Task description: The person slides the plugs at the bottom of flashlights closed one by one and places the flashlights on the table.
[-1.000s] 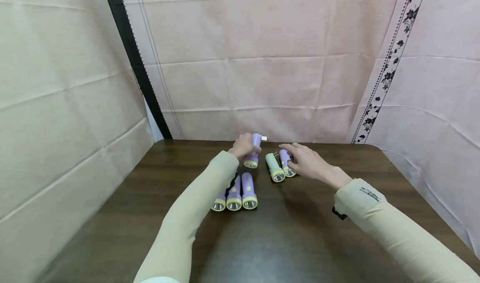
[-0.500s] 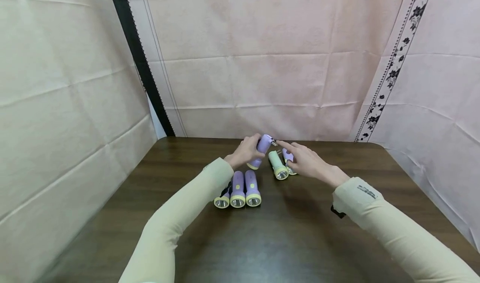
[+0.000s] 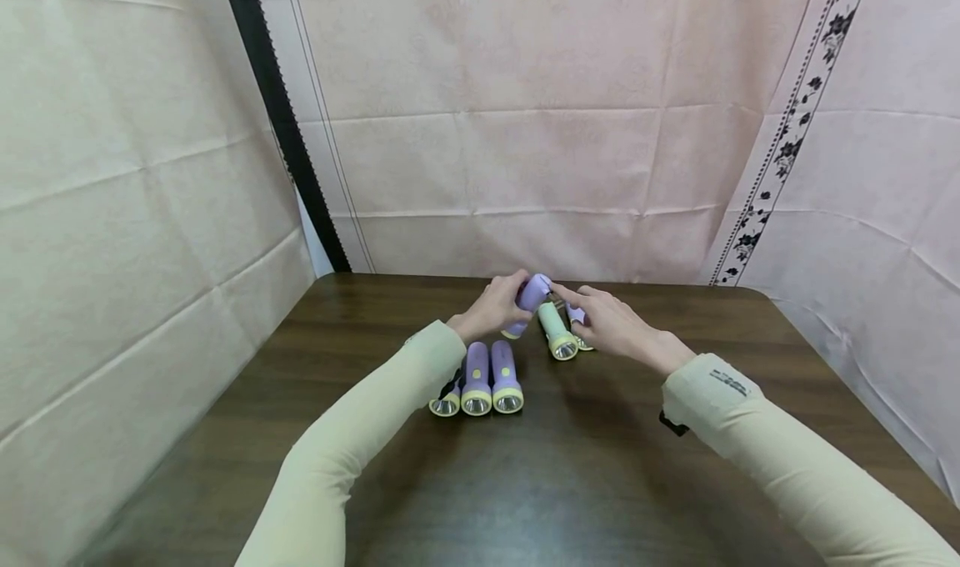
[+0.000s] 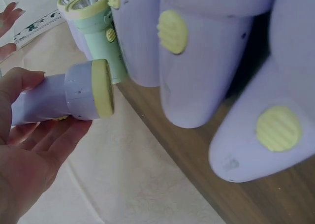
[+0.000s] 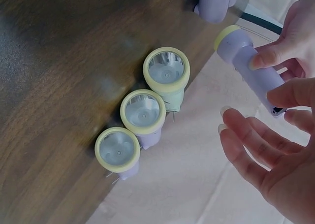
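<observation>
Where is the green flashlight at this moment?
In the head view the green flashlight lies on the table right of centre, just under the right hand, between the held purple flashlight and another purple one beside it.

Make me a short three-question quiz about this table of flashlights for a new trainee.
1. Which hand grips the raised purple flashlight?
2. True or false: the green flashlight lies in the row of three purple flashlights nearest the person.
3. What is the right hand doing? A) gripping the green flashlight B) reaching with open fingers to the back end of the raised one C) resting flat on the table

Key: 1. The left hand. 2. False; it lies apart, further back on the right. 3. B.
</observation>
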Demonstrator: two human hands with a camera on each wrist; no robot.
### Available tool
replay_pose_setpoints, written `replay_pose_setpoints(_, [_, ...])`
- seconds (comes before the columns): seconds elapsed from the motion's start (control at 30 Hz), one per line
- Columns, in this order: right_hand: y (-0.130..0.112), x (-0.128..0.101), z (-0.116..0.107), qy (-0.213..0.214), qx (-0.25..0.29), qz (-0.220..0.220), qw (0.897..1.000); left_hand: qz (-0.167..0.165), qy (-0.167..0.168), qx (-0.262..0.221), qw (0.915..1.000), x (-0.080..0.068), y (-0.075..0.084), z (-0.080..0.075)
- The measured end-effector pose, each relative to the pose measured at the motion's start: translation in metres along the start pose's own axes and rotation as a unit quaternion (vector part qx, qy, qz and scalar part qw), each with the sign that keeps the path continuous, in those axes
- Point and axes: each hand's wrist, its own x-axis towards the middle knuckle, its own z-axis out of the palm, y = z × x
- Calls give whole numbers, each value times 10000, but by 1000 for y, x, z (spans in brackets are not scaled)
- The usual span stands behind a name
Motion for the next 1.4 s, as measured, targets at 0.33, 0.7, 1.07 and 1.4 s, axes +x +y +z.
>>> replay_pose_setpoints(0.33, [-3, 3, -4, -50, 141, -170, 9997, 323, 147, -49, 9994, -4, -1, -3])
replay_pose_setpoints(0.7, [-4, 5, -8, 7, 346, -280, 9990, 407, 64, -91, 9991, -4, 7, -5])
replay_pose_setpoints(1.07, [0, 4, -9, -86, 237, 1, 9997, -551, -445, 39, 9975, -6, 31, -7])
replay_pose_setpoints(1.4, [-4, 1, -10, -152, 122, 36, 9998, -1960, -1036, 346, 9745, -3, 53, 0])
